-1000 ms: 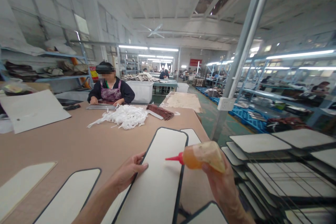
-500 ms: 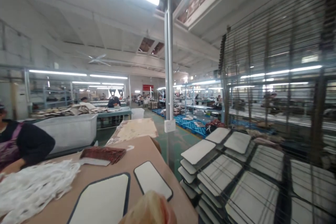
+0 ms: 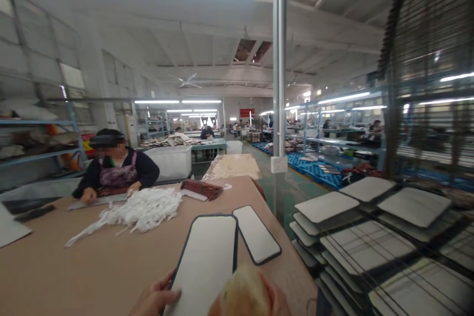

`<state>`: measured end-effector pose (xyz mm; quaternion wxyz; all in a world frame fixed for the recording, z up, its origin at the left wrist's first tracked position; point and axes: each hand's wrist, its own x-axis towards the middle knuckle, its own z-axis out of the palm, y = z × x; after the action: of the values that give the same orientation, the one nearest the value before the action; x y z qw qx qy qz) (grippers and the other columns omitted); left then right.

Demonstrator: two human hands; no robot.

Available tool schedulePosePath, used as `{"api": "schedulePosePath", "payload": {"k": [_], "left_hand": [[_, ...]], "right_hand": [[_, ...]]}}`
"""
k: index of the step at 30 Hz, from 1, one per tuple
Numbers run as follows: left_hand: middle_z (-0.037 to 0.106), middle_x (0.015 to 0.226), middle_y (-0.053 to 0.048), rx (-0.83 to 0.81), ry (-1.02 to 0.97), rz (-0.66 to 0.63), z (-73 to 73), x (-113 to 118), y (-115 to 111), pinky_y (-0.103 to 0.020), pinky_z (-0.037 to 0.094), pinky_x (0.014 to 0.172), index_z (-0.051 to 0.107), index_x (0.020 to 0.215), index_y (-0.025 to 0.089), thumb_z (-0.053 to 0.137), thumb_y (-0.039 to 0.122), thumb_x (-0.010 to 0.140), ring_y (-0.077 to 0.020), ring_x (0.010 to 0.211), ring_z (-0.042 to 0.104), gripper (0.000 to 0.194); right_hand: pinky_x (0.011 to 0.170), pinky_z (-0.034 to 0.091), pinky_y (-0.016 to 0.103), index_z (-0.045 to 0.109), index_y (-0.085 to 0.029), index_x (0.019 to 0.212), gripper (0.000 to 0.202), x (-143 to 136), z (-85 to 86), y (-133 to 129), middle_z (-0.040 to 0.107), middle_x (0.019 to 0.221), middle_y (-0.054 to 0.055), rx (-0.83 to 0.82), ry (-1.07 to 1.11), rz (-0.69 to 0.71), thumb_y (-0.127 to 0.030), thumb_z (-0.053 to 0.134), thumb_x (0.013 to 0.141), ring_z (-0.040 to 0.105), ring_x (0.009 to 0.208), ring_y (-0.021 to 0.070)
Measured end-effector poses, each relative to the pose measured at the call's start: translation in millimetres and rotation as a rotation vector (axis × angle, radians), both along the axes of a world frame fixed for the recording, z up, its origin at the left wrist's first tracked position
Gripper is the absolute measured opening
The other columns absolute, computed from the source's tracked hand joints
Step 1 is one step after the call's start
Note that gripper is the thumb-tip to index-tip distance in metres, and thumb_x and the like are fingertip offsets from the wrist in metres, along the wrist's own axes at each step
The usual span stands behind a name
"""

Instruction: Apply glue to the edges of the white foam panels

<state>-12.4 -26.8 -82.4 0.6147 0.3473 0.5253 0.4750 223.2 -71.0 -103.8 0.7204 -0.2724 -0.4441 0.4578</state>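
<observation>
A long white panel with a dark edge (image 3: 206, 261) lies on the brown table (image 3: 92, 266) in front of me. My left hand (image 3: 153, 300) rests on its near left edge at the bottom of the view. My right hand (image 3: 276, 298) grips a soft yellowish glue bottle (image 3: 244, 295), raised close to the camera over the panel's near end; the nozzle is hidden. A smaller white panel (image 3: 256, 233) lies just right of the long one.
A person in a dark top and apron (image 3: 114, 170) works at the table's far left beside a heap of white strips (image 3: 138, 210). A wire rack of white panels (image 3: 374, 237) stands at right. A steel post (image 3: 279, 74) rises beyond the table.
The view rose from the table, swung right to the rack, then came back left. The bottle moved from mid-frame with its red nozzle showing to the bottom edge, close to the camera.
</observation>
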Motion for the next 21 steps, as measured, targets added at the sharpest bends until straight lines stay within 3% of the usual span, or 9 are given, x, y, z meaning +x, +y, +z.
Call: {"api": "schedulePosePath", "payload": {"k": [2, 5, 8, 13, 18, 21], "left_hand": [[0.075, 0.081, -0.006, 0.013, 0.01, 0.012, 3.7, 2.3, -4.6, -0.025, 0.054, 0.063, 0.051, 0.126, 0.005, 0.065, 0.01, 0.051, -0.0242, 0.083, 0.068, 0.076], [0.075, 0.08, -0.005, 0.053, 0.017, -0.012, 1.8, 3.2, -4.8, -0.026, 0.052, 0.061, 0.054, 0.121, 0.007, 0.061, 0.007, 0.052, -0.0225, 0.075, 0.068, 0.07], [0.074, 0.081, -0.005, 0.054, 0.007, -0.014, -5.5, 1.3, -0.4, -0.027, 0.052, 0.06, 0.056, 0.118, 0.01, 0.06, 0.007, 0.052, -0.0222, 0.072, 0.068, 0.066], [0.074, 0.081, -0.006, 0.042, 0.002, -0.016, -16.3, -4.1, 8.0, -0.03, 0.052, 0.062, 0.055, 0.118, 0.01, 0.057, 0.007, 0.053, -0.0243, 0.075, 0.068, 0.065], [0.074, 0.083, -0.005, 0.053, -0.009, -0.033, -15.7, -2.9, 10.0, -0.028, 0.051, 0.063, 0.058, 0.114, 0.01, 0.057, 0.007, 0.051, -0.0237, 0.077, 0.068, 0.063], [0.074, 0.083, -0.006, 0.056, -0.03, -0.051, -15.4, -2.2, 12.8, -0.028, 0.051, 0.065, 0.057, 0.115, 0.009, 0.057, 0.007, 0.051, -0.0235, 0.077, 0.068, 0.064]], "right_hand": [[0.065, 0.055, 0.037, 0.071, -0.028, 0.09, 0.052, 8.0, 13.1, 3.3, 0.074, 0.082, 0.001, -0.021, 0.064, -0.002, -0.033, 0.089, 0.042, 0.067, 0.075, 0.0284], [0.071, 0.052, 0.025, 0.069, -0.025, 0.089, 0.046, 19.6, 28.7, 17.3, 0.072, 0.082, -0.003, -0.046, 0.14, -0.059, -0.027, 0.088, 0.048, 0.064, 0.076, 0.0178], [0.07, 0.05, 0.021, 0.067, -0.023, 0.092, 0.049, 21.3, 19.3, 19.2, 0.071, 0.082, -0.002, -0.098, 0.122, -0.034, -0.021, 0.087, 0.047, 0.063, 0.075, 0.0151], [0.063, 0.052, 0.031, 0.066, -0.015, 0.098, 0.058, 6.2, -12.9, -2.3, 0.072, 0.082, 0.009, -0.165, 0.043, 0.068, -0.029, 0.086, 0.045, 0.065, 0.073, 0.0247], [0.071, 0.05, 0.028, 0.065, -0.023, 0.095, 0.053, 8.5, 7.7, 28.2, 0.071, 0.085, 0.0, -0.097, 0.066, -0.087, -0.024, 0.087, 0.047, 0.063, 0.077, 0.0188], [0.072, 0.049, 0.027, 0.064, -0.022, 0.095, 0.049, 8.5, 10.0, 38.8, 0.07, 0.087, 0.0, -0.078, 0.028, -0.078, -0.024, 0.085, 0.051, 0.062, 0.078, 0.0181]]}}
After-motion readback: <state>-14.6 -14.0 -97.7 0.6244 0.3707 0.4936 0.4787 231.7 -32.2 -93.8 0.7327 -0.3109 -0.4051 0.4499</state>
